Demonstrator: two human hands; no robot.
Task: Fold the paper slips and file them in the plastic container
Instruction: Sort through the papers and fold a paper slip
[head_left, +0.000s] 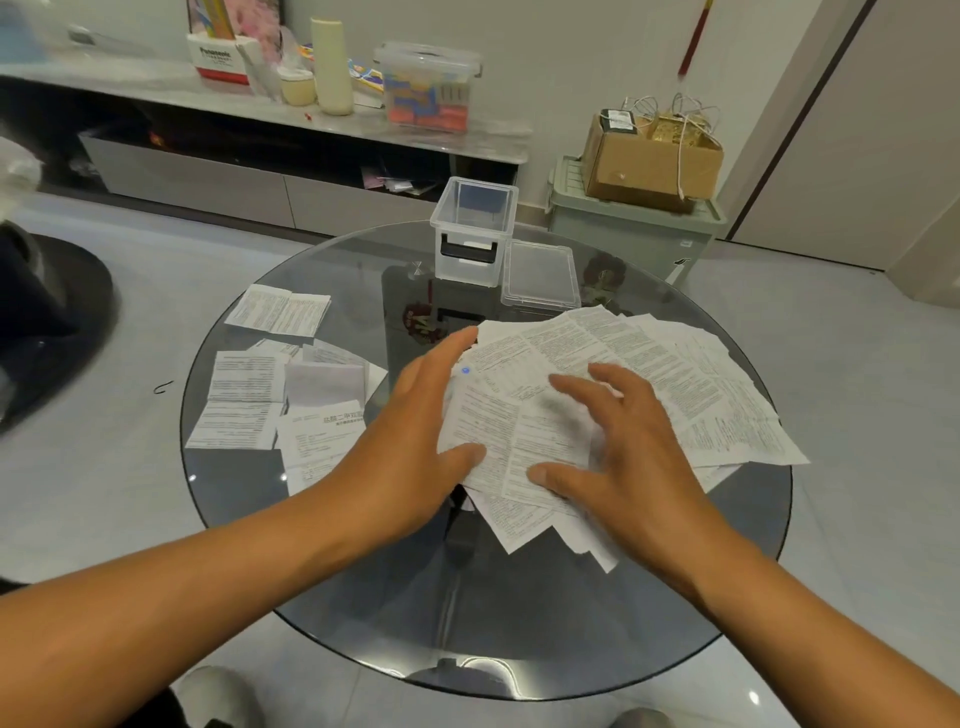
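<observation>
This is looking like a living room in a home. A long low cabinet (291, 171) with a pale marble-like top is running along the far wall, carrying household odds and ends: a cream vase (331, 65), a small lidded jar (297, 85), a boxed appliance (221, 57) and a clear lidded storage box (427, 85) packed with colourful things. A round smoked-glass counter (519, 623) is standing on glossy light floor tiles (857, 415). By the wall a cardboard box (649, 156) (cords spilling from its top) is sitting on a green plastic bin (628, 228), and a red tassel (693, 47) is hanging above it.
</observation>
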